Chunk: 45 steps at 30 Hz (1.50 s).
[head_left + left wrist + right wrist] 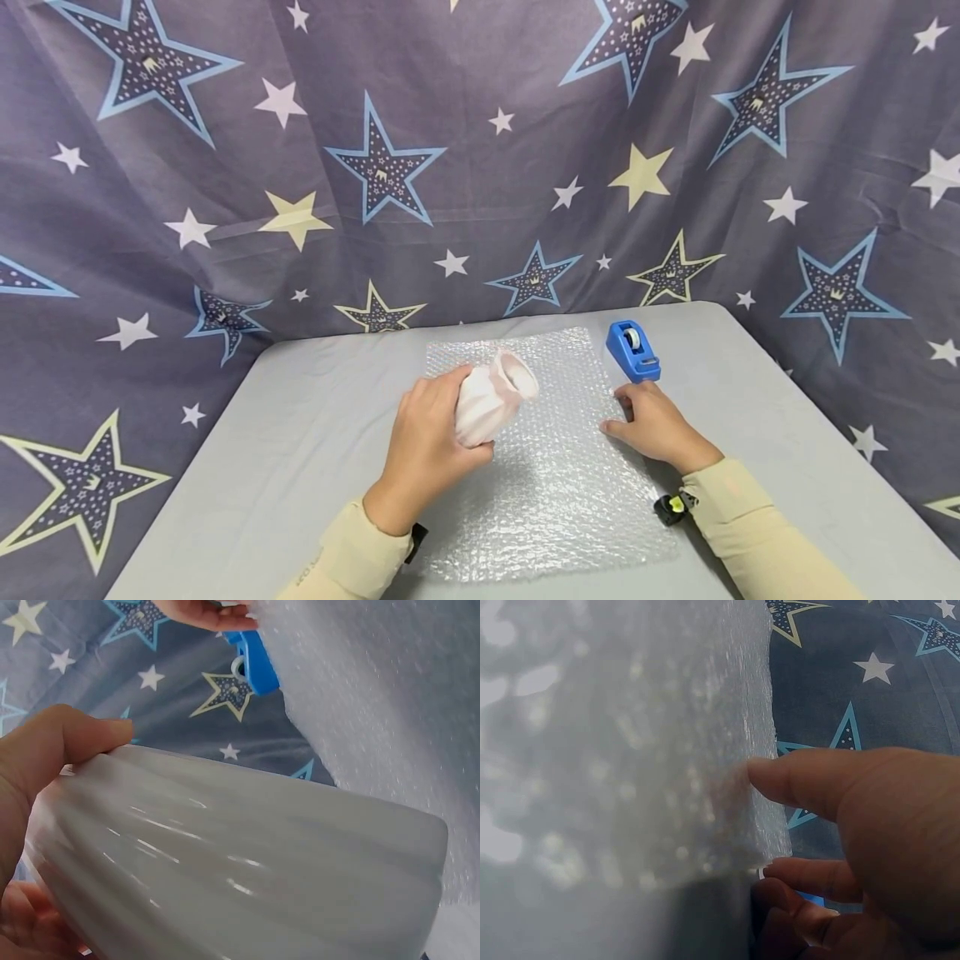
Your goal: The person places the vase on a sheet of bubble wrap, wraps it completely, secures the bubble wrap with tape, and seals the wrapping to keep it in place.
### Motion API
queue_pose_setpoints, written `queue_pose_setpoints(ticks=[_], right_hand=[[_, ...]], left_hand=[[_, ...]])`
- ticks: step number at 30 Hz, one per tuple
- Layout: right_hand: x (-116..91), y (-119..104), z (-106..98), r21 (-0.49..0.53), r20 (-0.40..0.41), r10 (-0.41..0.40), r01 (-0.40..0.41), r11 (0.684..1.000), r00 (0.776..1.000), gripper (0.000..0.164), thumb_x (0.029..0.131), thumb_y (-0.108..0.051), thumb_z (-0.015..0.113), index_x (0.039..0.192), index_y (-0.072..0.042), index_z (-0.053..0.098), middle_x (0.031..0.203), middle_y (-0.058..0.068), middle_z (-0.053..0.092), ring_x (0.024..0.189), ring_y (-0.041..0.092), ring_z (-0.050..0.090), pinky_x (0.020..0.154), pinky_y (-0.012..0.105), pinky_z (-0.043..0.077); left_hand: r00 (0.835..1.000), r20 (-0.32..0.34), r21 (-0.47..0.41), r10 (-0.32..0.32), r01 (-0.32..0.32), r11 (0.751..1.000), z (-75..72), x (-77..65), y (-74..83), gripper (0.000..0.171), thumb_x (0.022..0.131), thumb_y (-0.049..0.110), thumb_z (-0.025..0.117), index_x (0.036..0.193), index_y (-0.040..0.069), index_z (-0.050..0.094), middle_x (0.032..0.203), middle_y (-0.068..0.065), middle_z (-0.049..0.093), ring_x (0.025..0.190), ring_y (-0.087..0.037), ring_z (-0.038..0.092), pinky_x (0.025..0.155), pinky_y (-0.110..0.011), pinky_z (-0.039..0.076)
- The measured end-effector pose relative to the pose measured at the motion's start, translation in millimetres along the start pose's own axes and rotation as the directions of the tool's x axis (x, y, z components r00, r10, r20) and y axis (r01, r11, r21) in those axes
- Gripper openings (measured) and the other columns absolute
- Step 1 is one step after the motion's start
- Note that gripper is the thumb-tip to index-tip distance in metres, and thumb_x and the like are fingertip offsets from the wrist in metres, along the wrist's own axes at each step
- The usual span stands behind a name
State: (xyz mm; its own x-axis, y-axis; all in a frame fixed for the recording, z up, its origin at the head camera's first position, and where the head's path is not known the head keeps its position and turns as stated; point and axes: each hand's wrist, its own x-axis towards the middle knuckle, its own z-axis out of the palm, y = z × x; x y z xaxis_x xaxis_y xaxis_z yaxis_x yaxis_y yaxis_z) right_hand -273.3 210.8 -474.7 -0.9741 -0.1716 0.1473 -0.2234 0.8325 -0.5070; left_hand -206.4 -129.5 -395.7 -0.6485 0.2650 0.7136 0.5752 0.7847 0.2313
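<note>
A white ribbed vase (480,407) with a flared mouth is held tilted by my left hand (426,442), its opening pointing right and toward me. In the left wrist view the thumb lies along one side of the vase (247,847), with fingers partly hidden behind it. Beneath it a sheet of bubble wrap (555,500) lies spread on the table. My right hand (660,423) rests at the sheet's right edge, a gap showing between thumb and fingers. In the right wrist view the thumb tip overlaps the bubble wrap (630,750).
Just beyond the right hand's fingers, a blue tape dispenser (632,350) with a roll in it stands on the table. The table (247,467) has a pale grey cover. Behind it hangs a dark curtain (480,192) printed with stars.
</note>
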Motion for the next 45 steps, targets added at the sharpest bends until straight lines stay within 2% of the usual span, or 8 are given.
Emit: queue_pose_setpoints(ticks=[3,9,19,27,31,45], right_hand=[[0,0,0,0.003,0.0,0.0,0.0,1.0,1.0,0.062,0.084,-0.028,0.083,0.127,0.011,0.061,0.102,0.015,0.058,0.088,0.022,0.054,0.076,0.037,0.047],[-1,-1,-1,0.006,0.001,0.001,-0.001,1.0,1.0,0.062,0.084,-0.027,0.083,0.127,0.011,0.061,0.104,0.015,0.058,0.088,0.022,0.055,0.077,0.038,0.048],[0,-1,0,0.004,0.0,0.006,-0.006,1.0,1.0,0.061,0.084,-0.027,0.082,0.127,0.011,0.061,0.105,0.016,0.058,0.089,0.022,0.056,0.078,0.04,0.05],[-1,-2,-1,0.002,-0.013,-0.003,0.003,1.0,1.0,0.06,0.083,-0.027,0.082,0.126,0.011,0.062,0.105,0.016,0.059,0.09,0.023,0.056,0.08,0.04,0.05],[-1,-2,-1,-0.003,-0.023,-0.022,0.021,1.0,0.999,0.057,0.082,-0.027,0.083,0.123,0.009,0.065,0.1,0.014,0.058,0.088,0.022,0.054,0.077,0.038,0.047],[0,-1,0,-0.014,-0.019,-0.031,0.03,0.999,0.999,0.058,0.081,-0.033,0.085,0.119,0.007,0.066,0.096,0.013,0.057,0.085,0.022,0.052,0.074,0.036,0.044]], left_hand=[[1.0,0.005,0.008,0.022,-0.022,1.0,2.8,-1.6,2.9,0.089,0.05,0.026,0.09,0.133,0.012,0.062,0.115,-0.002,0.072,0.087,-0.023,0.059,0.077,-0.038,0.046],[0.998,0.058,0.017,0.037,-0.038,0.999,6.5,-5.3,9.9,0.091,0.051,0.026,0.09,0.135,0.012,0.062,0.12,0.0,0.071,0.094,-0.022,0.061,0.081,-0.038,0.046],[0.99,0.11,0.055,0.093,-0.1,0.994,11.7,-11.1,22.0,0.095,0.049,0.03,0.091,0.137,0.013,0.062,0.124,-0.001,0.072,0.092,-0.021,0.059,0.077,-0.034,0.042],[0.978,0.172,0.063,0.12,-0.132,0.989,16.6,-15.7,31.1,0.096,0.048,0.031,0.09,0.139,0.015,0.061,0.119,0.001,0.071,0.099,-0.02,0.06,0.079,-0.034,0.042],[0.97,0.206,0.064,0.125,-0.141,0.988,17.6,-18.5,35.4,0.098,0.049,0.032,0.09,0.141,0.016,0.061,0.119,0.002,0.071,0.1,-0.02,0.06,0.079,-0.034,0.04],[0.948,0.272,0.074,0.166,-0.193,0.978,26.1,-27.2,48.8,0.1,0.047,0.033,0.089,0.142,0.019,0.06,0.118,0.004,0.071,0.095,-0.018,0.058,0.076,-0.033,0.038]])
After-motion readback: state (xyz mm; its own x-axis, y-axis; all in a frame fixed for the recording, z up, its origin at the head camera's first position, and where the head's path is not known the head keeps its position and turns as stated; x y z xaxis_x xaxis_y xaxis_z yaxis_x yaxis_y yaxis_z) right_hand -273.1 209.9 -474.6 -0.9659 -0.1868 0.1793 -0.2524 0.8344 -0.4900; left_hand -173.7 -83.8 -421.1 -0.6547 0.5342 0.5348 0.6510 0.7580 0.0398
